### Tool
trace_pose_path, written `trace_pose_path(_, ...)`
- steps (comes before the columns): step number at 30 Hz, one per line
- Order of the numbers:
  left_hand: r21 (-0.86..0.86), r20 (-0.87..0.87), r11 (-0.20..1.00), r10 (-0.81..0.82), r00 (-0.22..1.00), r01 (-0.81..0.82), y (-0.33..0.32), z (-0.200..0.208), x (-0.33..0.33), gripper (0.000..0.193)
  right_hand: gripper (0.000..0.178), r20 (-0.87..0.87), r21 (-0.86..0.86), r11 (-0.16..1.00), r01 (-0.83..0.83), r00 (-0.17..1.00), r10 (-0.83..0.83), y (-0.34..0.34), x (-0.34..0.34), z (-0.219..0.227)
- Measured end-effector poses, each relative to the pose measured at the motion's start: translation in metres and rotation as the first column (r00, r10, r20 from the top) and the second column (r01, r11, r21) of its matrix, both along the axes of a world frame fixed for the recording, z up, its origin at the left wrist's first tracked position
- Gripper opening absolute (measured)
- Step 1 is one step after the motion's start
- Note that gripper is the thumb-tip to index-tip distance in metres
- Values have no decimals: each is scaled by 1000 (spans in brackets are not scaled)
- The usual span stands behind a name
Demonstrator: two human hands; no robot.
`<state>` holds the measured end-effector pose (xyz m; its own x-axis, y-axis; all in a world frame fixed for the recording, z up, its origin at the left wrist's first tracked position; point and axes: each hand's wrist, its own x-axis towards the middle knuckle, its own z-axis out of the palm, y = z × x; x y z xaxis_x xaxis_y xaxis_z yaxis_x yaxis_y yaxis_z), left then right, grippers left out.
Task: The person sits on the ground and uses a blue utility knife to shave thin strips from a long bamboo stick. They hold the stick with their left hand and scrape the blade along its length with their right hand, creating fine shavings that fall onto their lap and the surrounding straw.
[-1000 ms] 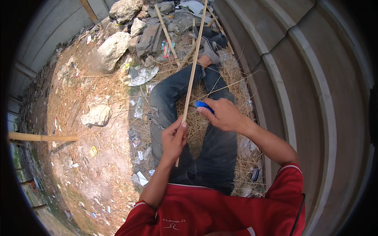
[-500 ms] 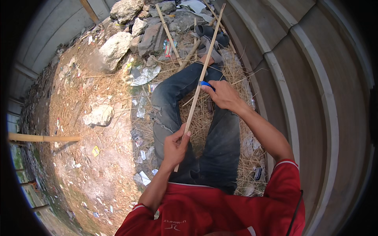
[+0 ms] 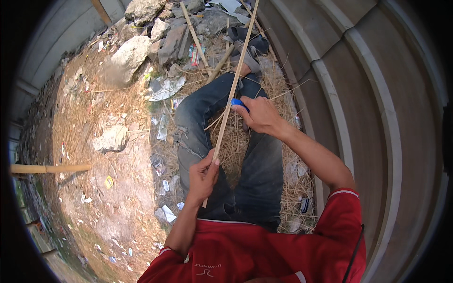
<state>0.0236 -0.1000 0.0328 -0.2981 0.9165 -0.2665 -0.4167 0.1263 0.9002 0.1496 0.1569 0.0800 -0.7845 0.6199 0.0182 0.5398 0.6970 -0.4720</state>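
A long, pale bamboo strip (image 3: 230, 100) slants from my lap up past my feet, between my legs. My left hand (image 3: 203, 177) is closed around its lower part, thumb on top, and the strip's near end pokes out below the fist. Farther up, my right hand (image 3: 262, 114) grips a blue-handled utility knife (image 3: 239, 104). The knife's front end lies against the strip's right edge; its blade is hardly visible. A thin sliver (image 3: 214, 121) sticks out to the left of the strip, just below the knife.
Corrugated sheeting (image 3: 377, 108) rises close on my right. Rocks (image 3: 130, 57) are piled ahead to the left, with another bamboo strip (image 3: 195, 37) leaning near them. A bamboo pole (image 3: 49, 168) juts in from the left. Straw and litter cover the ground around my legs (image 3: 259, 174).
The knife has slid slightly nearer along the strip, and the sliver below it now stands out farther to the left. The whole view has shifted a little.
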Motion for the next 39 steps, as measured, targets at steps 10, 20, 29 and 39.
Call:
trace_pose_path(10,-201,-30,954,-232,972,221,-150,-30,-16,38,63,-266,167,659,733,677,-686,250,128,14)
trace_pose_path(20,-30,190,992,-111,976,119,-90,-17,-13,37,62,-246,92,828,553,818,-519,178,111,49)
trace_pose_path(29,84,295,991,-128,947,108,12,14,2,39,46,-60,-171,977,-129,991,120,-42,35,48)
trace_pose_path(39,31,307,995,-103,946,99,16,8,13,37,43,-44,-179,964,-195,981,190,-74,29,18)
